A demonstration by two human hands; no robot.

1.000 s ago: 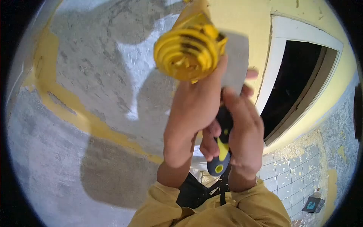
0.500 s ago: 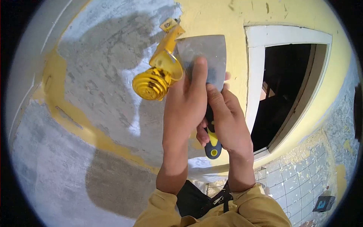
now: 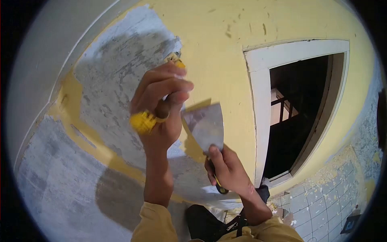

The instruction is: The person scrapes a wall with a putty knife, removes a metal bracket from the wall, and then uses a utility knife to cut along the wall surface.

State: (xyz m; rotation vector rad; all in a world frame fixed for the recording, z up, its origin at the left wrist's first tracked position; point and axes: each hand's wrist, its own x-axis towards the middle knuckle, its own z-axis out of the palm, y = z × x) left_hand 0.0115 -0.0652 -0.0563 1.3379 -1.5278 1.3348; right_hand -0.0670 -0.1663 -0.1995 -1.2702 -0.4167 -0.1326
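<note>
A shiny gold wall lamp fixture (image 3: 143,122) sticks out from the wall at upper left. My left hand (image 3: 161,94) is raised around it with curled fingers, hiding most of its arm; only its round end and a bit near the wall show. In my right hand (image 3: 229,167) is a putty knife, its wide metal blade (image 3: 206,123) pointing up in front of the yellow wall. The thumb lies at the base of the blade, and the dark and yellow handle end pokes out below the fist.
The yellow wall (image 3: 209,56) has a large scraped grey patch (image 3: 117,72) on its left. At right is a white-framed opening (image 3: 296,50), dark inside. Paint flakes litter the tiled surface (image 3: 322,205) at lower right. A dark box (image 3: 350,224) sits beyond.
My left hand has left the putty knife blade and moved up and left to the lamp fixture. My right hand has lowered the putty knife. The view has shifted slightly.
</note>
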